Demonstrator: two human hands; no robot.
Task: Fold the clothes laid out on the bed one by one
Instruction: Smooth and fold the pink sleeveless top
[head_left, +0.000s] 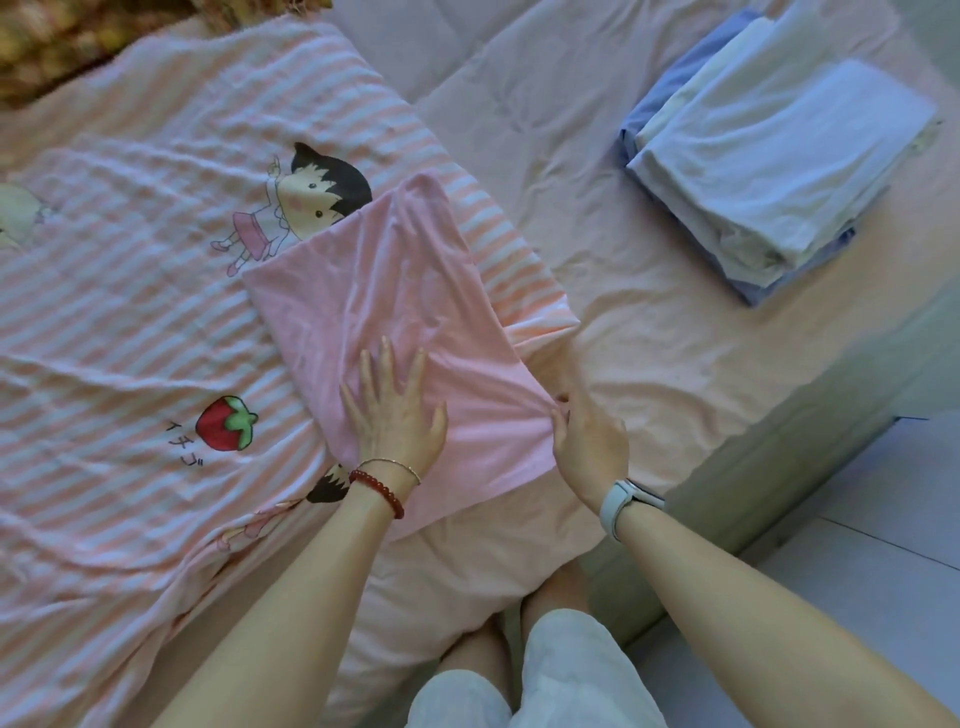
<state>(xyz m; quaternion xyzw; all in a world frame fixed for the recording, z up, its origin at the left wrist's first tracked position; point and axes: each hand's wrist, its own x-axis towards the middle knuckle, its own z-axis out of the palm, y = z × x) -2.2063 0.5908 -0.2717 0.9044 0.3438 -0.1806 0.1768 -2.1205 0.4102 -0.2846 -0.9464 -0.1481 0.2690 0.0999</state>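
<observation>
Looking down from the head camera, I saw the pink garment (400, 317) lying as a folded rectangle on the bed (597, 249), half on the striped pink blanket (130, 291) and half on the plain pink sheet. My left hand (397, 415) lay flat on the near part of the garment, fingers spread and straight, pressing the cloth down. My right hand (587, 441) was at the right edge of the garment and pinched the cloth there between thumb and fingers; small wrinkles ran from that point toward the left hand. The left wrist carried a red bead bracelet (379, 491) and a thin chain, the right wrist a pale watch (626, 501). Well apart, at the upper right of the bed, stood a pile of folded clothes (779, 161) in light blue and white. The blanket showed a cartoon girl (306, 202) and a strawberry (226, 423).
</observation>
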